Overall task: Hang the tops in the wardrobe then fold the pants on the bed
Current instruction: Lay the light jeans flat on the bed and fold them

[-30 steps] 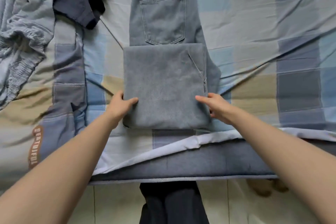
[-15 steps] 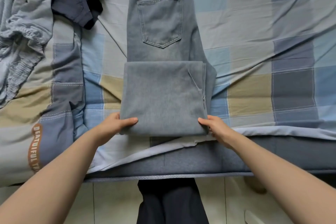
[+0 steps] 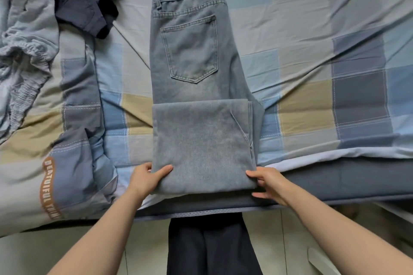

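At the near edge of the bed (image 3: 335,176), a person's left hand (image 3: 146,177) grips the near left corner of a pair of light blue jeans (image 3: 201,140), thumb on top and fingers tucked beneath the fold. The right hand (image 3: 268,182) grips the near right corner the same way, thumb on the denim, fingers curled under the stacked layers. The jeans lie lengthwise down the middle of the checked bedsheet (image 3: 312,107), their long axis running straight away from the person, legs doubled back into a squared fold nearest the edge. Beyond the fold the seat lies flat, back pocket (image 3: 190,51) facing up, waistband pointing to the far side. At far left a dark navy garment (image 3: 87,0) lies crumpled beside a rumpled pale blue quilt (image 3: 24,51).
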